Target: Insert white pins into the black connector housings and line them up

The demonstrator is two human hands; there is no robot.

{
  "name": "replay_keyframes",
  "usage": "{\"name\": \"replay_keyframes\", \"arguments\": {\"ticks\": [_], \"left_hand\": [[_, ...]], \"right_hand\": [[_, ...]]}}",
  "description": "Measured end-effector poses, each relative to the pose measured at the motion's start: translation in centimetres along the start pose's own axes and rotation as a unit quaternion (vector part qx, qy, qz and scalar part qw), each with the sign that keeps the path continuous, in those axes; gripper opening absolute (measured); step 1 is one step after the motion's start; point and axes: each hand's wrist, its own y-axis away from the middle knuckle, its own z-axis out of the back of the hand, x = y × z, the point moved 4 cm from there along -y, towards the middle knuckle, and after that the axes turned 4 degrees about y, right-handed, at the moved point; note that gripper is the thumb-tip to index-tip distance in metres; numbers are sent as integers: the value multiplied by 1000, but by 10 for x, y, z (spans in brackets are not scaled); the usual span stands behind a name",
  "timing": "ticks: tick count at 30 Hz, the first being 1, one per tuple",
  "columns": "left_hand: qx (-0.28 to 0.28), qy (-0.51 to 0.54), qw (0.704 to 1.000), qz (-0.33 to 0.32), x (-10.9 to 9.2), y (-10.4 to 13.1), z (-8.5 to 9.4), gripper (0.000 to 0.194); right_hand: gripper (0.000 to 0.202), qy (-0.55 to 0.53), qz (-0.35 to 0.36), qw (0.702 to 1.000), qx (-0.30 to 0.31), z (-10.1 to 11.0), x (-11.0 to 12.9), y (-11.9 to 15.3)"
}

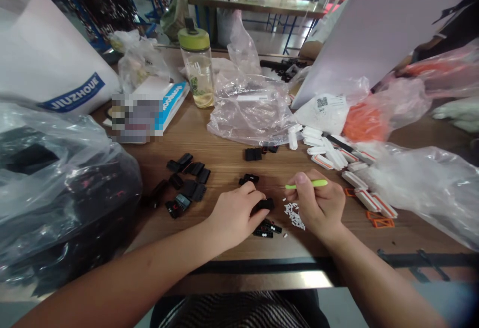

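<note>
A small black rectangular plastic block [267, 204] is held low over the brown wood-grain table [224, 149], gripped between the thumb and fingers of the left hand [237, 213]; whether it also rests on the surface cannot be told. In the right hand [324, 206], a slim tool with a lime-green handle [318, 184] is pinched between thumb and fingers, its thin shaft pointed leftward, above and apart from the block. Just beneath that hand, a scatter of tiny white pieces [294, 217] is spread, while close by the left fingertips several black strips with paired white dots [264, 235] are lying. From this arrangement, the step in hand is judged to be fine work on the held block — most likely the setting of tiny white pieces into it — with the tool not in contact with it. Whether a piece is carried at the tip is too small to be told. For the next move, a steady left-hand grip and a light, exact placing of the tip would be called for — the loose pieces being easily scattered by a brushing palm. Farther left, a loose group of black plastic blocks [192, 188] is laid out.
</note>
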Motion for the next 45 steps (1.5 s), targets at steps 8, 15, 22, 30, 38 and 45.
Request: {"name": "replay_keyframes", "arguments": {"ticks": [8,15,22,30,38,45], "left_hand": [[-22,40,999,26,13,1,8,6],[-38,71,996,33,16,0,9,5],[-35,77,996,35,16,0,9,5],[-36,79,996,31,15,0,10,4],[-35,84,996,26,16,0,9,4],[-40,87,995,27,17,0,9,5]], "right_hand": [[38,-60,-80,992,78,-12,-11,1],[38,-104,-113,985,82,-20,-13,2],[38,-97,-103,987,70,-19,-11,2],[39,-81,-100,988,84,-20,-10,3],[37,-11,-62,992,112,-20,-6,5],[34,22,-29,993,116,-19,-1,9]]}}
